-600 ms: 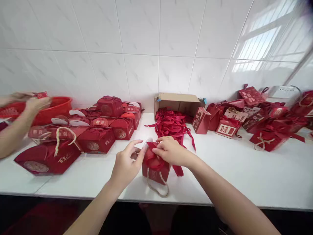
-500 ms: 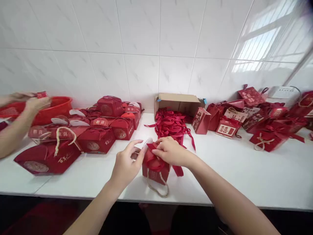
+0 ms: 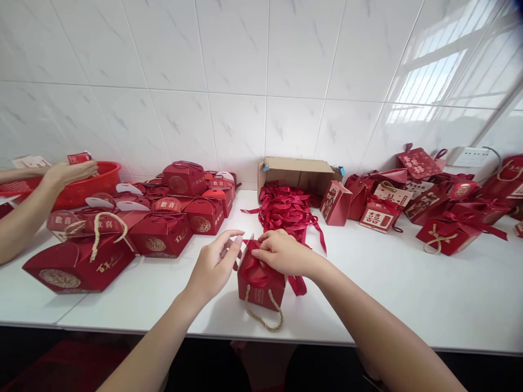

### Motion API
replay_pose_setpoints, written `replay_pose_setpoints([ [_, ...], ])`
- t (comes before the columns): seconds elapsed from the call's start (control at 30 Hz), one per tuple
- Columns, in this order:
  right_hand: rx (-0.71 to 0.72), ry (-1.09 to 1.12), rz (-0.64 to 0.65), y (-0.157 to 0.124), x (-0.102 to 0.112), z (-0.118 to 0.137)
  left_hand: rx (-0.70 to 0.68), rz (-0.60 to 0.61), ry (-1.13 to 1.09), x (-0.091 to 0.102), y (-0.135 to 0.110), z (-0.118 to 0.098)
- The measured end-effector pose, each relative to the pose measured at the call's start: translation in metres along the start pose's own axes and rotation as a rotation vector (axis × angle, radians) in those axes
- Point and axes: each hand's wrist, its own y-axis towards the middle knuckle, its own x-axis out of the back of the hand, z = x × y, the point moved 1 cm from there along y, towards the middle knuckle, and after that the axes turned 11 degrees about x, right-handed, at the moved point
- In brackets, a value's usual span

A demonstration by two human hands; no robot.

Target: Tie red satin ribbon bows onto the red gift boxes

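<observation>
A small red gift bag (image 3: 261, 286) with a beige rope handle stands near the counter's front edge. A red ribbon (image 3: 254, 272) is wrapped over its top. My left hand (image 3: 214, 267) pinches the ribbon at the bag's left top corner, fingers partly curled. My right hand (image 3: 281, 253) rests on the bag's top and grips the ribbon between thumb and fingers. A loose ribbon tail (image 3: 298, 284) hangs down to the right of the bag.
A pile of red ribbons (image 3: 288, 209) spills from a cardboard box (image 3: 298, 170) behind the bag. Several red gift boxes (image 3: 161, 234) crowd the left, red bags (image 3: 443, 234) the right. Another person's hand (image 3: 67, 173) holds a small red item over a red basin (image 3: 92, 179).
My hands and the bag have hardly shifted; the fingers closed slightly on the ribbon. The other person's hand at the left rose a little over the basin.
</observation>
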Motion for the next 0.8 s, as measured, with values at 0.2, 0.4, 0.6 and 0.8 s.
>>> replay_pose_setpoints([
  [0.2,-0.014,0.087,-0.179,-0.007,0.0,0.004,0.045,0.112,0.015,0.004,0.025,0.007],
  [0.4,0.019,0.129,-0.531,-0.062,0.005,-0.012,0.311,-0.172,0.788,0.051,0.034,0.07],
  [0.6,-0.013,0.25,-0.454,-0.087,-0.023,-0.024,0.101,-0.143,0.443,0.043,0.033,0.061],
  [0.8,-0.106,0.543,-0.468,-0.073,-0.032,-0.034,0.269,0.272,-0.184,-0.006,0.026,0.029],
])
